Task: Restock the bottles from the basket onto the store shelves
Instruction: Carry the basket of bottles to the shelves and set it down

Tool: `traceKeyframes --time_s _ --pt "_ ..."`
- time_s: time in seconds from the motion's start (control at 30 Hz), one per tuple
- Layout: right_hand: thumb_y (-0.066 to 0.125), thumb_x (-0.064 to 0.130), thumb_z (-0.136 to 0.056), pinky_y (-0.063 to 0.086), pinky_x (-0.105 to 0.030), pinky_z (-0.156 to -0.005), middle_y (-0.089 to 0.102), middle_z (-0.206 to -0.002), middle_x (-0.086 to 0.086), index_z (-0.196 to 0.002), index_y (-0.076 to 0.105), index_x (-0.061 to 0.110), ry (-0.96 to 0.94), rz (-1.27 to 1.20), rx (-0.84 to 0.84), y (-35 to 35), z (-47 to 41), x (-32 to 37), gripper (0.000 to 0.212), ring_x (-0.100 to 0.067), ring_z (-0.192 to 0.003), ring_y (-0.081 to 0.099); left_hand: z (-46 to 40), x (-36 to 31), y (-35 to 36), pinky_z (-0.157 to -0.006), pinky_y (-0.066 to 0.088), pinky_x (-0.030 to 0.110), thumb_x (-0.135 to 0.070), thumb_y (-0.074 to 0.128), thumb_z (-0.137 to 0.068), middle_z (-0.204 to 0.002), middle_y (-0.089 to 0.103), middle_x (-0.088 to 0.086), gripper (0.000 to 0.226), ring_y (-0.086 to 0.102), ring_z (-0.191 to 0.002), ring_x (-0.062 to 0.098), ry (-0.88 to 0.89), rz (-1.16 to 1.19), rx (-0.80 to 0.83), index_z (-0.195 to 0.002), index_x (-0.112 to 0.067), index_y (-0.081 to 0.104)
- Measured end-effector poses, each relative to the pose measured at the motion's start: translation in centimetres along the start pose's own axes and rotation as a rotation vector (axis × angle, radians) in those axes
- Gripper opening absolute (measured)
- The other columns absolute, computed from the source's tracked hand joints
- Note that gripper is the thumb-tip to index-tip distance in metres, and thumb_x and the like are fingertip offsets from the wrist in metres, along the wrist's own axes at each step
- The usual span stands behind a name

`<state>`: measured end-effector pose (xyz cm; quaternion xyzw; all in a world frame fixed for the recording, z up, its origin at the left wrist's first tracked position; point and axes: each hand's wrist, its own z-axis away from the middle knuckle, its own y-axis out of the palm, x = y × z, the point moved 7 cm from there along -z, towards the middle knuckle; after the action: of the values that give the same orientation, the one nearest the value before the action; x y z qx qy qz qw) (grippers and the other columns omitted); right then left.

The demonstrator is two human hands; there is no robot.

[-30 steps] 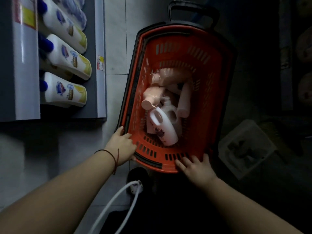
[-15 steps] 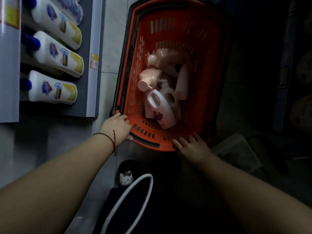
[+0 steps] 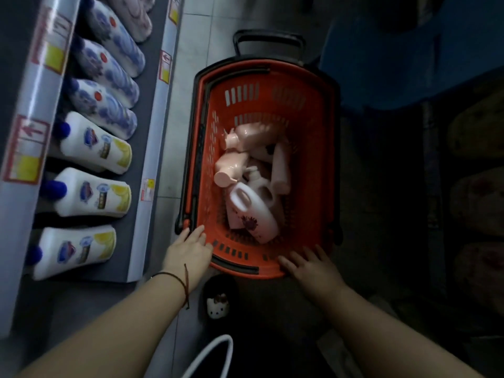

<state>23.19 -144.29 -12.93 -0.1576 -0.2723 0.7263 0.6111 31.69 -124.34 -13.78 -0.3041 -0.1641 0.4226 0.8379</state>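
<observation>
An orange plastic basket [image 3: 305,110] with a black rim and handle stands on the tiled floor. Inside it lie several pale pink bottles [image 3: 245,140] and a white jug with a handle and purple flower print [image 3: 252,212]. My left hand [image 3: 188,248] rests on the basket's near left corner. My right hand [image 3: 311,264] lies against the near right rim, fingers spread. Neither hand holds a bottle. The shelf [image 3: 148,148] at left carries white bottles with blue caps [image 3: 90,193] and blue-patterned bottles [image 3: 109,85].
Price tags [image 3: 147,189] line the shelf edge. A dark slipper with a small cat face [image 3: 218,304] sits on the floor just below the basket. A white cord [image 3: 215,347] curves at the bottom. Dark shelving with dim goods [image 3: 474,197] runs along the right.
The view has tilted, so the basket handle and more of the shelf bottles show. Both hands stay on the basket's near rim, at the same corners.
</observation>
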Motion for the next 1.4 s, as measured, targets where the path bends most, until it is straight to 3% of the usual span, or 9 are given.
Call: traceKeyframes --time_s 0.1,0.4,0.53,0.63,0.73,0.8,0.97,1.17,1.4 --pt "0.028 0.018 -0.1 0.002 -0.055 -0.116 0.02 -0.158 -0.007 -0.152 0.006 0.028 0.015 0.029 0.089 -2.3 -1.9 -0.9 0.057 -0.038 -0.144 0.015 -2.0 1.7 -2.9 -0.119 0.003 0.036 -0.007 0.024 -0.099 -0.157 0.024 0.012 0.046 0.008 -0.148 0.022 -0.017 0.013 -0.045 -0.143 -0.009 0.033" --pt "0.026 0.024 -0.101 0.004 -0.051 -0.117 0.018 -0.158 -0.006 -0.152 0.002 0.03 -0.008 0.069 0.046 -12.1 -9.1 -6.0 0.056 -0.038 -0.145 0.012 -9.1 6.8 -10.8 -0.119 0.003 0.035 -0.008 0.022 -0.1 -0.153 0.032 0.014 0.043 0.016 -0.147 0.024 -0.085 0.032 -0.074 -0.14 -0.008 0.037" --pt "0.029 0.023 -0.098 0.019 -0.054 -0.115 0.04 -0.148 -0.008 -0.148 0.026 0.03 -0.035 0.023 -0.015 -16.0 -12.2 -7.3 0.051 -0.043 -0.136 0.032 -11.4 9.4 -14.0 -0.119 0.005 0.036 -0.008 0.019 -0.099 -0.153 0.032 0.011 0.045 0.012 -0.148 0.022 -0.124 0.05 -0.061 -0.139 -0.01 0.039" --pt "0.032 0.022 -0.079 0.05 -0.056 -0.084 0.073 -0.104 -0.006 -0.114 0.07 0.031 -0.051 0.019 -0.078 -19.9 -14.8 -7.7 0.052 -0.045 -0.091 0.066 -13.2 12.2 -16.5 -0.119 0.004 0.038 -0.013 -0.008 -0.086 -0.158 0.02 0.01 0.071 0.004 -0.149 0.021 -0.192 0.092 -0.121 -0.142 -0.011 0.035" --pt "0.03 0.017 -0.098 0.02 -0.058 -0.113 0.038 -0.149 -0.01 -0.149 0.026 0.025 -0.094 -0.036 -0.057 -22.0 -17.3 -8.5 0.052 -0.047 -0.134 0.033 -14.8 14.0 -18.8 -0.119 0.008 0.037 -0.009 0.004 -0.093 -0.16 0.012 0.009 0.058 0.002 -0.149 0.022 -0.264 0.158 -0.136 -0.146 -0.01 0.029" --pt "0.028 0.016 -0.1 0.009 -0.057 -0.116 0.024 -0.156 -0.01 -0.152 0.01 0.023 -0.075 -0.005 -0.023 -24.1 -18.8 -9.4 0.055 -0.045 -0.141 0.019 -16.4 15.2 -21.0 -0.117 0.017 0.039 -0.01 0.002 -0.089 -0.156 0.026 0.014 0.064 0.013 -0.148 0.028 -0.309 0.243 -0.26 -0.141 -0.004 0.038" --pt "0.026 0.014 -0.101 0.008 -0.057 -0.116 0.022 -0.156 -0.008 -0.152 0.008 0.023 -0.053 -0.021 -0.02 -29.1 -22.0 -11.9 0.056 -0.045 -0.141 0.019 -20.5 17.7 -24.9 -0.118 0.01 0.035 -0.016 0.032 -0.101 -0.16 0.012 0.007 0.049 0.001 -0.149 0.023 -0.324 0.272 -0.14 -0.148 -0.01 0.021" --pt "0.028 0.013 -0.101 0.007 -0.056 -0.117 0.018 -0.158 -0.005 -0.153 0.003 0.025 -0.031 -0.032 0.011 -33.8 -25.0 -14.2 0.059 -0.043 -0.143 0.015 -24.8 20.6 -29.3 -0.119 0.007 0.036 -0.013 0.029 -0.101 -0.16 0.014 0.006 0.048 0.002 -0.149 0.022 -0.274 0.201 -0.186 -0.148 -0.011 0.021" --pt "0.027 0.013 -0.101 0.004 -0.056 -0.116 0.013 -0.16 -0.001 -0.152 0.0 0.025 0.034 -0.083 0.047 -38.1 -28.2 -15.6 0.06 -0.041 -0.145 0.01 -27.9 24.2 -33.5 -0.119 0.003 0.034 -0.017 0.025 -0.102 -0.161 -0.007 0.002 0.051 -0.006 -0.149 0.017 -0.216 0.197 -0.161 -0.151 -0.016 0.01"
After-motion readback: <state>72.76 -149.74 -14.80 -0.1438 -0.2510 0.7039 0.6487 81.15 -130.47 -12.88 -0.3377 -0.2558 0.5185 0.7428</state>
